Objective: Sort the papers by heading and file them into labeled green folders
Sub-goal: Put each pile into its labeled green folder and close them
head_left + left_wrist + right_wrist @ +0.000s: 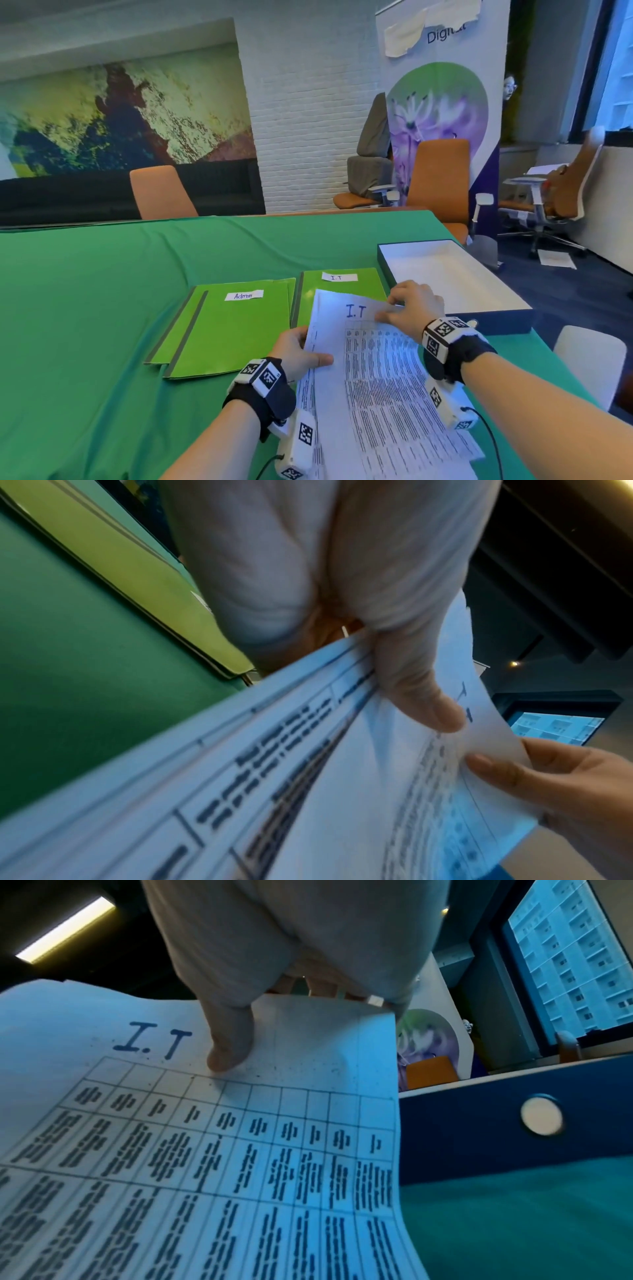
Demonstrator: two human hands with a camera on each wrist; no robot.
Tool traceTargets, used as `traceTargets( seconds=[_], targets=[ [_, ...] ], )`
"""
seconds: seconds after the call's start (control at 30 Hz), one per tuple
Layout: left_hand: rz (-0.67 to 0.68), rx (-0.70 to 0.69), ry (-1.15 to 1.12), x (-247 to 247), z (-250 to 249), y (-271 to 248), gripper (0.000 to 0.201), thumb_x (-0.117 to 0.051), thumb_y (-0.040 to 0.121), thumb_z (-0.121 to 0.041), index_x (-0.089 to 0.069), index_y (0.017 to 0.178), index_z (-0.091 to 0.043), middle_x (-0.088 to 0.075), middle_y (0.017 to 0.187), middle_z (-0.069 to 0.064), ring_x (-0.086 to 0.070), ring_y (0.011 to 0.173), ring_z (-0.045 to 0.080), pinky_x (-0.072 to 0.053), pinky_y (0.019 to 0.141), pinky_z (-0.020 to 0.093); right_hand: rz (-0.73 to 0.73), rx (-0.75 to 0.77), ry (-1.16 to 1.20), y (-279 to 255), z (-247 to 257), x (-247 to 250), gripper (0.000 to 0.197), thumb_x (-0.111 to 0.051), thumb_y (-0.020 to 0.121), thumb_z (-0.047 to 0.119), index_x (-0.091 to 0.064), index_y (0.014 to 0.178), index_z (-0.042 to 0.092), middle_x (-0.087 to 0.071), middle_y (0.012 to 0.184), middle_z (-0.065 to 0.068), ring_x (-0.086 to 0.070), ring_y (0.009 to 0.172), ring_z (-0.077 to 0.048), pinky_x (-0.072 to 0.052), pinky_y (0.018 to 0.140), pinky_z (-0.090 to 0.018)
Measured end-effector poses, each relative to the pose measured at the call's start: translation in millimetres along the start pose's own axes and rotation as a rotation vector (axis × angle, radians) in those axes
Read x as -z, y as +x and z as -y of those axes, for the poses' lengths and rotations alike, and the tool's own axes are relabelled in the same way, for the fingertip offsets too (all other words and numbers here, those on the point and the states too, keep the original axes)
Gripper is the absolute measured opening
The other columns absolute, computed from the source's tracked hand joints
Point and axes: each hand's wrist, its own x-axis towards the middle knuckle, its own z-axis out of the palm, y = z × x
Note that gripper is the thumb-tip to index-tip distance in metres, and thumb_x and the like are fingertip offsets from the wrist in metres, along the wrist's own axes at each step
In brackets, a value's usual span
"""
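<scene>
Nearest us in the head view, our left hand (301, 353) pinches the left edge of a sheaf of papers (380, 394) with thumb on top, while our right hand (412, 308) pinches the top sheet headed "I.T". It overlaps the I.T folder (342, 284); the Admin folder (233, 329) lies beside it on the green-draped bench (85, 308), an open box (445, 270) to the right, orange chairs (442, 178) and a mural beyond. From the left wrist, blurred sheets fan apart under the thumb; headings are unreadable. From the right wrist, the "I.T" heading and table grid read clearly, fingers hidden behind the sheet, the box wall alongside.
</scene>
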Motion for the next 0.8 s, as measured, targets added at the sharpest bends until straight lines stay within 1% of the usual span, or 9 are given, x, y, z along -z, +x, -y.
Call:
traceTargets(
  seconds=[0.07,0.13,0.23,0.3,0.33,0.4,0.47,0.63,0.8],
  targets=[
    [-0.095,-0.04,-0.03,2.7,-1.2,1.1,0.039,-0.071,0.069,0.013,-0.061,0.097,-0.012,-0.069,0.104,0.014,-0.067,0.091,0.026,-0.054,0.084,0.041,-0.04,0.006,-0.037,1.9,3.9,-1.1,0.051,-0.069,0.071,0.059,-0.06,0.115,0.036,-0.04,0.138,0.009,-0.037,0.125,-0.019,-0.032,0.104,-0.042],
    [-0.181,-0.066,-0.067,11.4,-4.2,-0.3,0.037,-0.067,0.072,0.014,-0.061,0.09,-0.017,-0.069,0.101,0.012,-0.066,0.092,0.027,-0.053,0.084,0.041,-0.076,-0.051,0.003,1.1,1.3,-2.2,0.082,-0.074,0.069,0.053,-0.038,0.139,0.029,-0.026,0.148,0.001,-0.03,0.132,-0.026,-0.03,0.109,-0.043],
    [-0.234,-0.107,-0.141,29.9,-12.6,-2.7,0.037,-0.065,0.075,0.013,-0.062,0.093,-0.019,-0.068,0.101,0.005,-0.064,0.097,0.024,-0.05,0.089,0.038,-0.002,-0.193,0.43,-3.9,-4.8,0.7,0.109,-0.08,0.07,0.038,-0.008,0.149,0.017,-0.024,0.151,-0.011,-0.032,0.135,-0.032,-0.034,0.108,-0.043],
    [-0.282,-0.165,-0.173,37.0,-27.1,-4.1,0.036,-0.062,0.078,0.013,-0.061,0.101,-0.014,-0.066,0.102,0.005,-0.061,0.098,0.022,-0.048,0.09,0.036,0.096,-0.25,0.732,-8.6,-2.4,5.3,0.097,-0.077,0.077,0.026,-0.012,0.148,0.016,-0.043,0.141,-0.013,-0.05,0.121,-0.031,-0.045,0.095,-0.04],
    [-0.315,-0.207,-0.193,38.8,-36.6,-3.1,0.036,-0.061,0.079,0.012,-0.06,0.104,-0.013,-0.066,0.103,0.005,-0.062,0.098,0.022,-0.048,0.09,0.037,0.099,-0.217,0.788,-9.0,0.6,9.1,0.078,-0.073,0.082,0.022,-0.026,0.143,0.013,-0.054,0.131,-0.014,-0.057,0.112,-0.03,-0.049,0.089,-0.038],
    [-0.383,-0.318,-0.246,38.8,-60.6,0.2,0.032,-0.058,0.084,0.008,-0.057,0.106,-0.015,-0.066,0.101,0.003,-0.062,0.093,0.022,-0.049,0.084,0.034,-0.048,-0.091,0.77,-7.9,15.7,21.1,0.03,-0.065,0.088,0.015,-0.053,0.113,0.006,-0.067,0.107,-0.014,-0.065,0.096,-0.031,-0.054,0.081,-0.04],
    [-0.458,-0.44,-0.27,33.7,-84.8,2.7,0.026,-0.057,0.087,0.002,-0.054,0.099,-0.02,-0.066,0.095,-0.004,-0.062,0.085,0.016,-0.048,0.079,0.03,-0.208,-0.004,0.801,-6.0,34.3,34.7,0.015,-0.061,0.09,0.014,-0.056,0.101,0.004,-0.068,0.096,-0.016,-0.066,0.088,-0.032,-0.055,0.079,-0.046],
    [-0.554,-0.482,-0.215,7.7,-91.7,0.7,0.032,-0.064,0.085,-0.012,-0.046,0.11,-0.018,-0.061,0.097,-0.01,-0.059,0.083,0.003,-0.043,0.076,0.021,-0.305,0.044,0.881,-21.5,53.5,34.8,0.015,-0.053,0.092,0.007,-0.046,0.102,0.016,-0.061,0.094,-0.001,-0.06,0.083,-0.021,-0.047,0.062,-0.023],
    [-0.45,-0.105,-0.07,-7.2,-26.0,9.0,0.053,-0.069,0.081,-0.011,-0.038,0.124,-0.008,-0.058,0.113,0.007,-0.057,0.094,0.022,-0.043,0.085,0.029,0.119,-0.149,0.662,-38.7,15.3,-9.6,0.05,-0.055,0.088,0.011,-0.028,0.13,0.019,-0.056,0.09,-0.013,-0.052,0.054,-0.02,-0.043,0.044,-0.027]
  ],
)
